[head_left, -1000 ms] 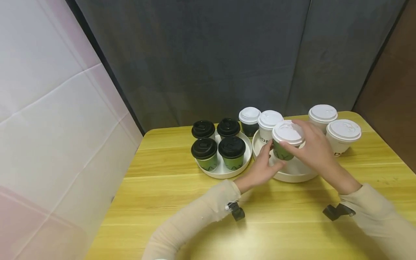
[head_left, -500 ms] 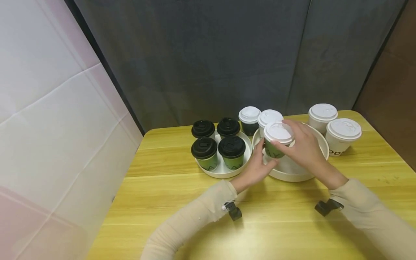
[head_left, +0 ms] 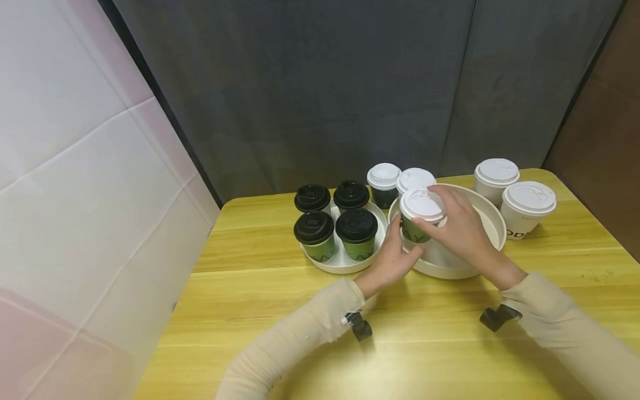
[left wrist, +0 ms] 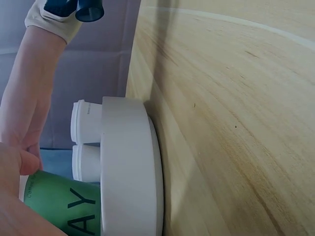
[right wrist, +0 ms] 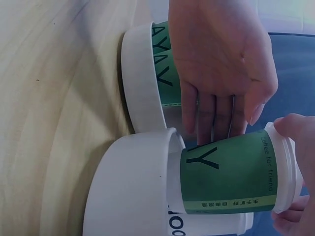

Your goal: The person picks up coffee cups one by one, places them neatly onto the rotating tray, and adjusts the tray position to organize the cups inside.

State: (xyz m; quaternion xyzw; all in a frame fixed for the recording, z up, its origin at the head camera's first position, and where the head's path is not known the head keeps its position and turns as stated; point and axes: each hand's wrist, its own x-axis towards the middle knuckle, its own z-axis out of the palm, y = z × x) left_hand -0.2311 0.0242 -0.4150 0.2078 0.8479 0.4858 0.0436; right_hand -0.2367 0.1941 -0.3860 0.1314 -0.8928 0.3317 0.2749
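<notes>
Head view, against a second ago: the green cup (head_left: 414, 229) with its white lid has shifted left over the right tray (head_left: 445, 271), now near that tray's left side, and the right hand (head_left: 462, 230) has travelled with it, baring more of the tray's floor. That hand pinches the cup at its lid between thumb and fingers. The left hand (head_left: 391, 261) has edged left too, its fingers extended alongside the cup; whether they touch it, I cannot tell. Four black-lidded cups (head_left: 356, 228) stay put on the left tray (head_left: 345, 269). The green cup's base is inside the right tray's wall, its contact with the floor hidden
</notes>
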